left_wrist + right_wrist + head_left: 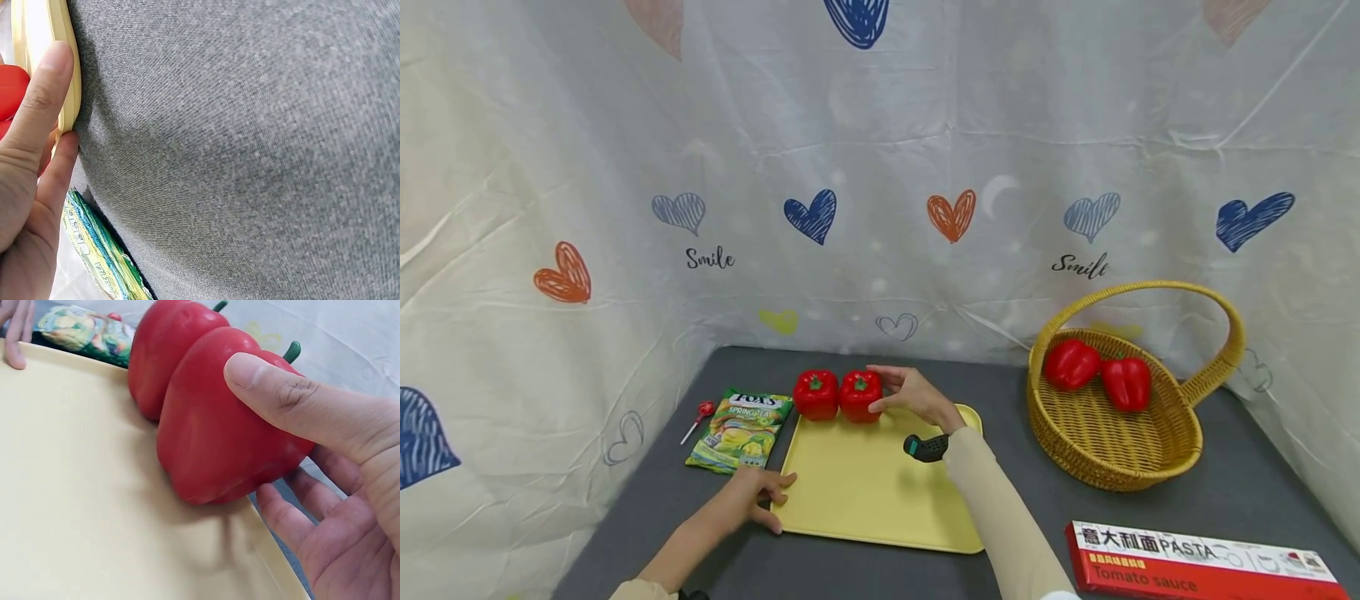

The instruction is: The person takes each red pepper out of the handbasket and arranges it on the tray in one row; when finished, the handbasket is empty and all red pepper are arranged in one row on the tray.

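Red pepper (857, 398): upright, stem up, by the far edge of the yellow tray (868, 492), gripped by your right hand (917, 397). Your right thumb presses one side of it and the fingers bend round the opposite side, so their spacing is about one pepper's width. Whether its base rests on the tray or sits just clear cannot be told well from these angles. Second pepper (816, 395) stands close beside it, toward the tray's far left corner. Your left hand (748, 496) holds the tray's near left corner, thumb on one side of the rim and fingers on the other, a narrow pinch. Left of the tray on the grey table (1232, 475) lies a green and yellow candy bag (741, 433), with a red lollipop (705, 408) just beyond its left side. To your right, well apart from the tray, stands a woven basket (1082, 433) with a tall handle; in it lie a third pepper (1072, 365) and a fourth pepper (1126, 384). Pasta box (1206, 562), red and white, lies nearer you, in front of the basket. Heart-printed cloth (880, 150) hangs behind everything.
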The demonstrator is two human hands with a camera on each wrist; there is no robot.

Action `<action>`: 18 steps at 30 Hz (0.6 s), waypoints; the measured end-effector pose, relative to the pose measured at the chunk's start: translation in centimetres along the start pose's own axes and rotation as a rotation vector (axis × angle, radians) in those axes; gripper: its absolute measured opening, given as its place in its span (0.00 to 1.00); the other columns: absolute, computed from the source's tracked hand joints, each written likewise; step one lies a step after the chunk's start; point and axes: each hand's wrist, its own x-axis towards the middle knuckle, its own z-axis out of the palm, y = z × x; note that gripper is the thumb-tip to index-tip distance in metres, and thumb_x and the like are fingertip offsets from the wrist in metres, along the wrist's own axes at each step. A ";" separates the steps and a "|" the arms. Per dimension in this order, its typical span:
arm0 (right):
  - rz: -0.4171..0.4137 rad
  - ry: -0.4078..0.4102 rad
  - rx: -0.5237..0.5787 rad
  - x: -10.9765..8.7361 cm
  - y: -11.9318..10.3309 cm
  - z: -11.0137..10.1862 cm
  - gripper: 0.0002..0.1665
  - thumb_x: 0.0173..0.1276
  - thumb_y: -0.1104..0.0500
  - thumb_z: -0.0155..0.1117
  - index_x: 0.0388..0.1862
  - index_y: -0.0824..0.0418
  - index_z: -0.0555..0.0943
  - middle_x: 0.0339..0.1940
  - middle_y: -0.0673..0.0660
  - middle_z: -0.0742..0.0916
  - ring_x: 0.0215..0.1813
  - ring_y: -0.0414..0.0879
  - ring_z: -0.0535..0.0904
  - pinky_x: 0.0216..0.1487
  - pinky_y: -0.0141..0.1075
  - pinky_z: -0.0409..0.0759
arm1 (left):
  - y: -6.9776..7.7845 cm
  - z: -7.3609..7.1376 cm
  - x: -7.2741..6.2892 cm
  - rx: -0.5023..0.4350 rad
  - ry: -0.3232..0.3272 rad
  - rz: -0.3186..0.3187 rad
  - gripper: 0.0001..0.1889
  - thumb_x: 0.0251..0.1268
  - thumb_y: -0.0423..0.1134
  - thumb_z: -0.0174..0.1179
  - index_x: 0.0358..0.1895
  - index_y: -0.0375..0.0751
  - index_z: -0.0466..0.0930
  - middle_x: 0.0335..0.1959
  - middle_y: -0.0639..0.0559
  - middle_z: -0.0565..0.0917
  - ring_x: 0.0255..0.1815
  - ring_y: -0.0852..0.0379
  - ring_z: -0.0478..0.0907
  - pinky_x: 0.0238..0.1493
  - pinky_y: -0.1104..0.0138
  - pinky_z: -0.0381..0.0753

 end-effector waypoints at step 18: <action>-0.027 -0.016 0.001 -0.8 0.2 -0.3 0.43 0.58 0.68 0.71 0.71 0.64 0.65 0.72 0.61 0.69 0.72 0.57 0.62 0.64 0.43 0.69 | -0.1 0.2 -0.1 -0.001 0.003 0.001 0.17 0.32 0.35 0.78 0.26 0.29 0.83 0.47 0.24 0.78 0.47 0.37 0.80 0.39 0.69 0.82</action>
